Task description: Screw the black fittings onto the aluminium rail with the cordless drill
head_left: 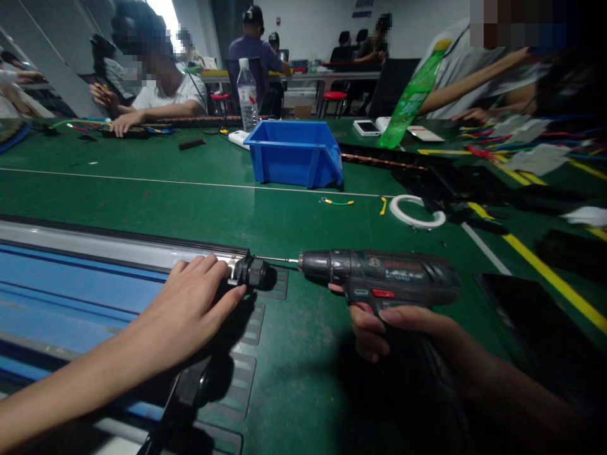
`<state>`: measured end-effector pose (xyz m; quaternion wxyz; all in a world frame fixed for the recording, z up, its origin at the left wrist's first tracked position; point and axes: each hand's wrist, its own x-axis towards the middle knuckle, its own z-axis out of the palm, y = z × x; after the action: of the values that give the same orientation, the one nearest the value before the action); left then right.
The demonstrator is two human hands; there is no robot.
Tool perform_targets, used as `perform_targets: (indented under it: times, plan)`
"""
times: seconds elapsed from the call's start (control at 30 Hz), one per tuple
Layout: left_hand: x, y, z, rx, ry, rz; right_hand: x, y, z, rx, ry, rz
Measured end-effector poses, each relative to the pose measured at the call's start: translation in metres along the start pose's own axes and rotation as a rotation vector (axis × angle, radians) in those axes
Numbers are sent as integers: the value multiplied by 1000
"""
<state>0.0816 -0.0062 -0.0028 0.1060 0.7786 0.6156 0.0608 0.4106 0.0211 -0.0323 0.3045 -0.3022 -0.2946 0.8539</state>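
Note:
My right hand (427,325) is closed round the handle of a black cordless drill (389,273), with a finger at the trigger. The drill lies level and points left. Its long thin bit (275,259) reaches the black end cap of a long light-coloured profile (104,243); the exact contact is too small to tell. A black cable gland (256,273) sticks out of that end. My left hand (194,303) grips the profile's end, fingers over the top and thumb beside the gland. More blue-faced profiles (71,297) lie alongside, and another black gland (194,379) shows under my forearm.
A blue bin (296,155) stands ahead on the green tabletop (190,208). Near it are a water bottle (247,95), a tilted green bottle (415,95), a white tape ring (417,212) and a short green-yellow wire (339,202). Several people sit beyond.

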Motion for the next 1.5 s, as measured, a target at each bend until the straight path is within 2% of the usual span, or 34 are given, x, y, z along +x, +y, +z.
perform_targets:
  times: [1.5]
  plan:
    - [3, 3, 0, 65, -26, 2, 0, 3, -3, 0, -40, -4]
